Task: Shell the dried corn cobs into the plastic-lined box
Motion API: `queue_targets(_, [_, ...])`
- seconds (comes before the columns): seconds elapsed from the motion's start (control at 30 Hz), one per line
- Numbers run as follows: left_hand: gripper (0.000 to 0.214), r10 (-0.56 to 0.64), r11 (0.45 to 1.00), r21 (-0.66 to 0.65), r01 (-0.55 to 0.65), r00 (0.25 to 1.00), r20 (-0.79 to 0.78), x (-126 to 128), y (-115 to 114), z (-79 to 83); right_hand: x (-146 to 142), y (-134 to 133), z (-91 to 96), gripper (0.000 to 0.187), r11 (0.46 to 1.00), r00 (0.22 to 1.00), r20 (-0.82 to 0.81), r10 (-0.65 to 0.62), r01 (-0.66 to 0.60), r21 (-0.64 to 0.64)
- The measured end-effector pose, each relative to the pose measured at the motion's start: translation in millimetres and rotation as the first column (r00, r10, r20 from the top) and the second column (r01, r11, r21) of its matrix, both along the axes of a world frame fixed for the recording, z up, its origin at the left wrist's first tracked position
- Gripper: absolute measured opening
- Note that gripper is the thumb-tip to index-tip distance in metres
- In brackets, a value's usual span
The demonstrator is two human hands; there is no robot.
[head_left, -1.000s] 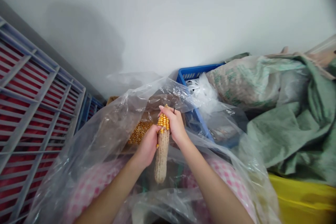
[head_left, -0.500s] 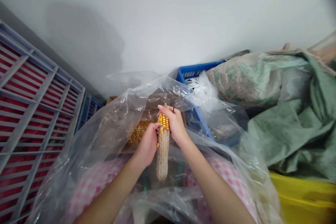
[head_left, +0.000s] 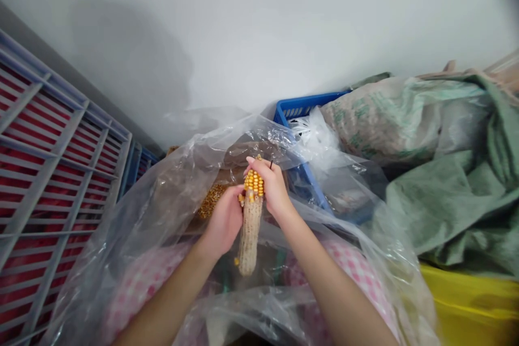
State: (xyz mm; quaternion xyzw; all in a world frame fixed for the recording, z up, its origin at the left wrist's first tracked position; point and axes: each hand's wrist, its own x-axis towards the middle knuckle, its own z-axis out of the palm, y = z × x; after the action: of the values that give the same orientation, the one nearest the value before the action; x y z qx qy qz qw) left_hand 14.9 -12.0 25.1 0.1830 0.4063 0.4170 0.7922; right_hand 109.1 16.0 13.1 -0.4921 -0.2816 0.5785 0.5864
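An ear of corn (head_left: pixel 251 227) hangs pointing down toward me, its lower part a bare pale cob and its top end still covered with yellow kernels (head_left: pixel 254 183). My right hand (head_left: pixel 272 185) is wrapped round the kernelled top end. At the border of kernels and bare cob, my left hand (head_left: pixel 227 215) is closed against the left side, thumb at the kernels. A few loose kernels show beside the left fingers, and one (head_left: pixel 237 261) is near the cob's lower end. Behind my left hand lies a heap of loose corn kernels (head_left: pixel 211 200) inside a clear plastic bag (head_left: pixel 162 216).
The bag spreads over my lap and a cardboard box (head_left: pixel 251 152). A grey slatted crate (head_left: pixel 60 146) stands left. On the right are a blue basket (head_left: pixel 306 101) with a white plastic bag (head_left: pixel 318 135), a stuffed sack (head_left: pixel 385 119), green cloth (head_left: pixel 446 205) and a yellow container (head_left: pixel 470 303).
The cob's lower end has swung slightly left and up. My left hand has shifted a little up, and a loose kernel now shows beside the cob's lower end.
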Motion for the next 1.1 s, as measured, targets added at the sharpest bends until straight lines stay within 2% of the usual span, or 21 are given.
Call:
queue_targets(0.1, [0.01,0.031,0.999,-0.027,-0.035,0.993,-0.118,2.8,-1.6,-1.9,-1.0,-0.9,-1.9,0.032,1.0,1.0,0.027,0.005,-0.005,-0.006])
queue_targets(0.3, [0.01,0.045,0.998,0.047,-0.041,0.996,-0.076,4.4,-3.1,-6.8,-0.9,-1.6,-5.4,0.033,1.0,0.998,0.066,0.0,0.0,0.003])
queue_targets(0.47, [0.004,0.089,0.996,-0.012,-0.092,0.982,-0.166,3.7,-5.4,-11.6,-2.7,-2.1,-8.3,0.033,1.0,0.986,0.167,0.013,-0.018,0.026])
queue_targets(0.53, [0.004,0.072,0.997,0.027,-0.069,0.984,-0.162,3.0,-7.1,-11.6,-2.0,-1.7,-7.9,0.033,1.0,0.991,0.135,0.022,-0.023,0.008])
queue_targets(0.63, [0.006,0.021,0.998,0.059,-0.017,0.997,-0.075,1.9,-6.9,-7.3,0.0,-0.8,-4.7,0.032,0.999,0.998,0.054,0.026,-0.024,-0.022])
queue_targets(0.73, [0.011,0.035,0.998,0.043,-0.034,0.999,-0.018,2.1,-3.3,-1.9,0.3,-0.7,-2.5,0.032,1.0,1.0,0.019,0.013,-0.013,-0.016])
queue_targets(0.97, [0.011,0.065,0.997,-0.023,-0.067,0.994,-0.087,3.3,-1.9,-7.1,-5.1,-3.4,-10.8,0.034,0.999,0.986,0.167,0.023,-0.029,0.034])
queue_targets(1.1, [0.009,0.079,0.995,-0.055,-0.086,0.99,-0.118,1.7,-3.6,-8.2,-6.2,-3.5,-11.2,0.035,0.998,0.977,0.206,0.055,-0.059,0.012])
